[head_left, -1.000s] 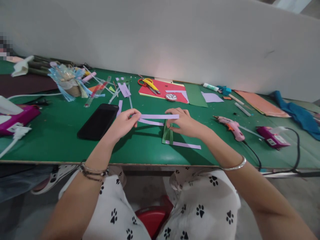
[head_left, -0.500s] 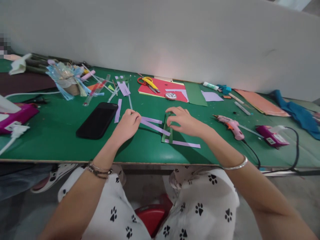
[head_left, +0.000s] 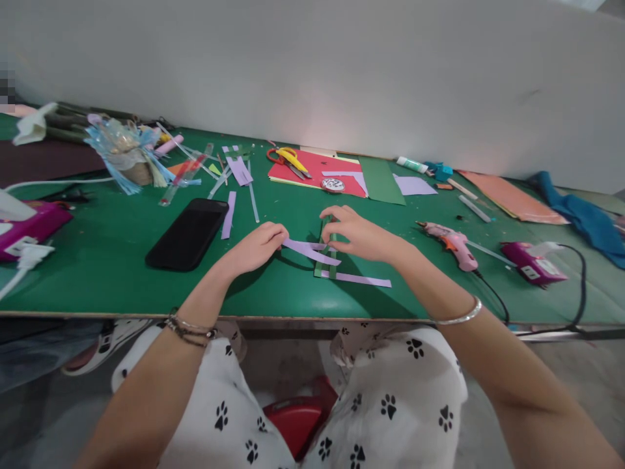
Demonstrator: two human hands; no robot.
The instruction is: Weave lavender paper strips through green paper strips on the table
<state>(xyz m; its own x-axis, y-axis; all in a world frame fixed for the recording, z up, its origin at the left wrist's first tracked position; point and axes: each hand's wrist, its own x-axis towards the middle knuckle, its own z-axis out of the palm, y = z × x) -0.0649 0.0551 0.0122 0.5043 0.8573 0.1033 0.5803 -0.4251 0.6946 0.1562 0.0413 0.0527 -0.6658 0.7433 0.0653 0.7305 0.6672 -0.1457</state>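
My left hand (head_left: 263,242) is closed in a pinch on the end of a purple paper strip (head_left: 312,252). The strip's free end reaches right, over a pair of narrow green paper strips (head_left: 319,269). My right hand (head_left: 355,233) is curled over those green strips from the right, its fingertips and thumb on them; the exact contact is partly hidden. Another purple strip (head_left: 366,281) lies crosswise at the near end of the green strips. A loose purple strip (head_left: 228,215) rests beside a black phone (head_left: 188,234), left of my hands.
Yellow-handled scissors (head_left: 289,158) and a round tin (head_left: 333,185) lie on red paper (head_left: 312,166). A pink glue gun (head_left: 452,244) with a cord lies to the right, near a magenta power block (head_left: 532,264). A wrapped bundle (head_left: 124,153) stands at left.
My left hand has moved slightly right and down with the purple strip, which now bends more and lies farther over the green strips. My right hand has shifted only slightly.
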